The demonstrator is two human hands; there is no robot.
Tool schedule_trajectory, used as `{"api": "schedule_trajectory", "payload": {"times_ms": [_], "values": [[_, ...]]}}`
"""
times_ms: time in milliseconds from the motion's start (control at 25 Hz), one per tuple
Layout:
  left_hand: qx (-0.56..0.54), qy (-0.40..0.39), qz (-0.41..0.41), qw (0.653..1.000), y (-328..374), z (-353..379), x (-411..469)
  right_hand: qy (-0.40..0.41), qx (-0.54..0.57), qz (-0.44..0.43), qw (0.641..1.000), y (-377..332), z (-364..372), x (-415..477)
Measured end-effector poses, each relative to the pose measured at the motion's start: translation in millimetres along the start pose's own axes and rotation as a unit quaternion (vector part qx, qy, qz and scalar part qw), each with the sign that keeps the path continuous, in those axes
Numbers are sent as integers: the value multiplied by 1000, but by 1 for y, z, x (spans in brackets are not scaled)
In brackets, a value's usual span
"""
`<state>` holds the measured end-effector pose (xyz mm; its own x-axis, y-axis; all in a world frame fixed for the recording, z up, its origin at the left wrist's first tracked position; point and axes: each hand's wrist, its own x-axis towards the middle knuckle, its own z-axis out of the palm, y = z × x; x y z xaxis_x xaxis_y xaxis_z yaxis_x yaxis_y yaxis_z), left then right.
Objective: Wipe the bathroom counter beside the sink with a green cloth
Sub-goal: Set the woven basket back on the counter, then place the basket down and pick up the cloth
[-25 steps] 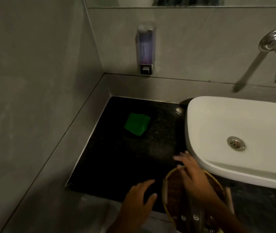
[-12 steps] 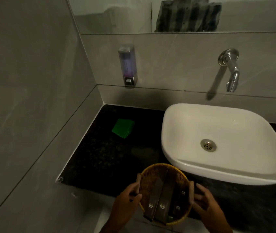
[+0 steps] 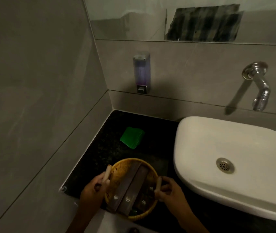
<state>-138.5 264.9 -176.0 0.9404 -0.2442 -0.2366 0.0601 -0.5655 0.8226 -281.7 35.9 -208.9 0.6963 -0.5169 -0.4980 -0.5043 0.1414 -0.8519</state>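
A folded green cloth point(image 3: 132, 137) lies on the black counter point(image 3: 100, 158), near the back left corner and left of the white sink point(image 3: 235, 158). Nearer to me, a round wicker basket point(image 3: 117, 167) sits at the counter's front edge with dark flat packets standing in it. My left hand point(image 3: 93, 189) grips the basket's left handle. My right hand point(image 3: 169, 190) grips its right handle. Both hands are well in front of the cloth and do not touch it.
A soap dispenser point(image 3: 141, 73) hangs on the back wall above the counter. A chrome tap point(image 3: 258, 86) juts out over the sink. The grey tiled wall point(image 3: 33, 98) bounds the counter on the left. A mirror point(image 3: 184, 19) runs along the top.
A second ago my hands were reaching for the basket; both now grip its handles. The view has swung up and back, showing the mirror.
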Motion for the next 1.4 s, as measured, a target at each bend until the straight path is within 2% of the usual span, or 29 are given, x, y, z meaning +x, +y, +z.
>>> {"api": "schedule_trajectory", "payload": {"times_ms": [120, 240, 360, 480, 560, 720, 800, 840, 960, 1040, 1120, 1200, 1320, 1400], "values": [[-2, 24, -4, 1000, 11, 1, 8, -31, -1, -7, 999, -13, 4, 5], [-15, 2, -26, 1000, 28, 8, 17, -17, -62, 6, 998, -34, -10, 7], [-37, -5, -12, 999, 39, 9, 30, 54, -100, -30, 993, -78, -30, 35], [-59, 4, -17, 998, 38, -3, 50, 103, -115, -97, 983, -137, -8, 102], [-79, 13, -33, 996, 32, -12, 58, 89, -91, -79, 989, -167, 29, 159], [-119, 12, -110, 987, 19, -28, 67, 72, 4, 64, 995, -174, 97, 229], [-115, -9, -158, 981, -16, -58, 144, 102, 45, 132, 985, -171, 162, 300], [-96, -7, -160, 982, -11, -59, 143, 92, 53, 144, 984, -171, 160, 296], [44, 94, -118, 988, 8, -59, 143, 42, 68, 109, 991, -177, 158, 281], [48, 129, -65, 988, 28, -48, 132, 16, 117, 88, 989, -179, 136, 248], [22, 92, -18, 995, 58, -26, 124, -35, 143, 67, 987, -175, 97, 205], [-37, -2, -19, 999, 80, -15, 132, -42, 173, 54, 983, -172, 81, 173], [-198, -153, -45, 967, 113, 13, 138, -31, 255, -4, 966, -178, 57, 130], [-243, -166, 0, 956, 128, 26, 138, -1, 253, -61, 966, -200, 48, 115]]}}
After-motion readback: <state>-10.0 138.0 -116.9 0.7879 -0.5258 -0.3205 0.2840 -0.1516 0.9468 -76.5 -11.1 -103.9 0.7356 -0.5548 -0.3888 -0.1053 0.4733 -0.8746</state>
